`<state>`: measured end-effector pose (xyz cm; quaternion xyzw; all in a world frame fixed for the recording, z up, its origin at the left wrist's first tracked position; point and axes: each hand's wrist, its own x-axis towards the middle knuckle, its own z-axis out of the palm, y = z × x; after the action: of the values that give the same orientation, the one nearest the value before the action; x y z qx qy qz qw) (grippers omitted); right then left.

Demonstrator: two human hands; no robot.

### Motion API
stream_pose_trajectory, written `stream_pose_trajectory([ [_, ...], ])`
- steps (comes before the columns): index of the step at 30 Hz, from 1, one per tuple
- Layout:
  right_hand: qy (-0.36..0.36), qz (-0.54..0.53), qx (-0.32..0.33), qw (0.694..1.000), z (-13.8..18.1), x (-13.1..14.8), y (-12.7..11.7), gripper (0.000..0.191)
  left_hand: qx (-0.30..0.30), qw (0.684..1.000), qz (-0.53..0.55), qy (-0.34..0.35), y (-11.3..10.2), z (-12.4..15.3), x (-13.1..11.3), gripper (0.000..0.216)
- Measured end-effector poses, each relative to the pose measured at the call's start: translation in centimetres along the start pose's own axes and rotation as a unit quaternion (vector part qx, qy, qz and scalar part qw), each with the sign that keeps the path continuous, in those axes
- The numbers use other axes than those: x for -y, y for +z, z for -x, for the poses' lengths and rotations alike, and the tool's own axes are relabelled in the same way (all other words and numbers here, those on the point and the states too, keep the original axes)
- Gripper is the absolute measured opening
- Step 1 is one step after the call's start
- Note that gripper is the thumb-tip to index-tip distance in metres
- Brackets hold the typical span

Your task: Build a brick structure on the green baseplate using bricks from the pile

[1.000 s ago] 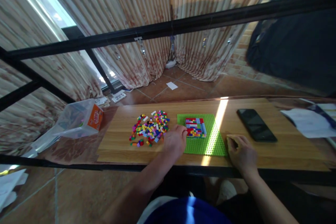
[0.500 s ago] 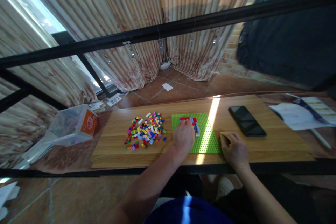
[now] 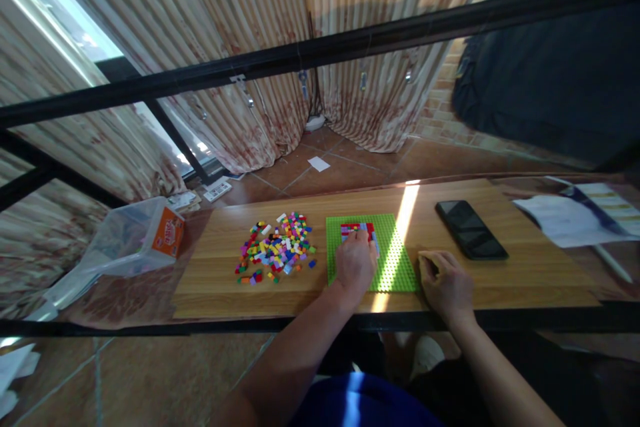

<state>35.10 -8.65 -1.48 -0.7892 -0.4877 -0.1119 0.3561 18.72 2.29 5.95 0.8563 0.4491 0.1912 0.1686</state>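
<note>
the person's left hand (image 3: 356, 263) bends over a low block of bricks (image 3: 371, 229) on a green board (image 3: 387, 230), its fingers gathered close at the tips and covering much of the block. the right hand (image 3: 447, 285) rests loosely curled on the wooden table (image 3: 215, 260), just beside the board's right edge, thumb and forefinger near each other. from this height, whether either hand pinches a small brick cannot be told. bricks this small probably sit best when lined up stud over stud and pressed straight down with a fingertip, without leaning on their neighbours; the right hand could usefully steady the board, which might slide on smooth wood. counted up, there are two hands, one board, one block of bricks, one black phone (image 3: 471, 229) beyond the right hand, and one heap of loose bricks (image 3: 280, 247) left of the board, too many and too mixed to number. one clear plastic box (image 3: 133, 243) stands left of the table.
</note>
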Motion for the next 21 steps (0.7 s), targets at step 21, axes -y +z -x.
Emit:
stream_pose_trajectory([
  [21,0.003,-0.003,-0.003,1.0,0.0,0.0,-0.1,0.023,-0.01,0.992,0.024,0.124,-0.3,1.2,2.4,0.033],
])
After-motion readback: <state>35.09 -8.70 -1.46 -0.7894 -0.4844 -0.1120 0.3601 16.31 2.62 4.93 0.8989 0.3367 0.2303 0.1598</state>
